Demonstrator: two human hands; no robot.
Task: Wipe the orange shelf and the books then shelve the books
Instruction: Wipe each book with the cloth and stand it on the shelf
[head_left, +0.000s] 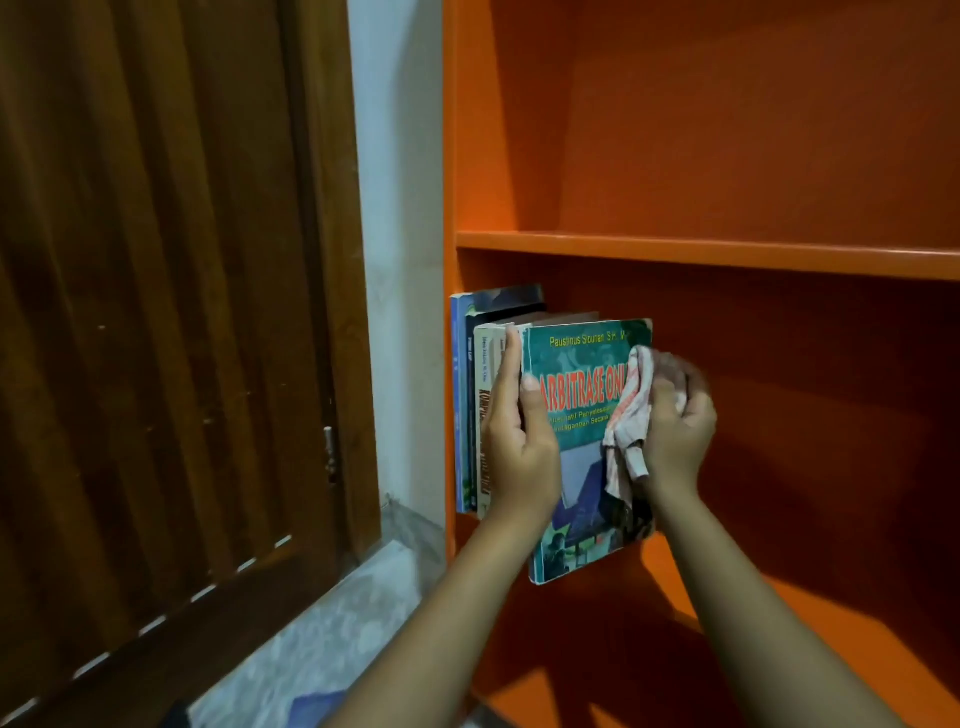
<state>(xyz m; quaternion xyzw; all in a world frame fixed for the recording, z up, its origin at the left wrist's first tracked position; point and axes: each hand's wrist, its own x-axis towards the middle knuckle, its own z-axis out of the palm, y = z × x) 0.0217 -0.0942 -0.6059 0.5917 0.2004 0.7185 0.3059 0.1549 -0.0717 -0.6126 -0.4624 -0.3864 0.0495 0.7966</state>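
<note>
In the head view, the left hand (519, 441) is gripping a green book (576, 467) by its spine edge, with the thumb lying on the front cover and the fingers curling round behind. The right hand (675, 431) is clutching a bunched white and red cloth (631, 415) and pressing it against the right part of that cover; this hand is showing blurred. The green book is standing upright with its cover facing the camera, in the lower compartment of the orange shelf (727, 254), under the middle board. Whether its bottom edge is resting on the board below is not possible to tell. Just to its left, a row of books (480, 405) is standing upright against the shelf's left side panel. Left of the shelf, a strip of pale wall (400, 208) is showing, then a dark wooden door (156, 312), with a grey floor (337, 623) below.
</note>
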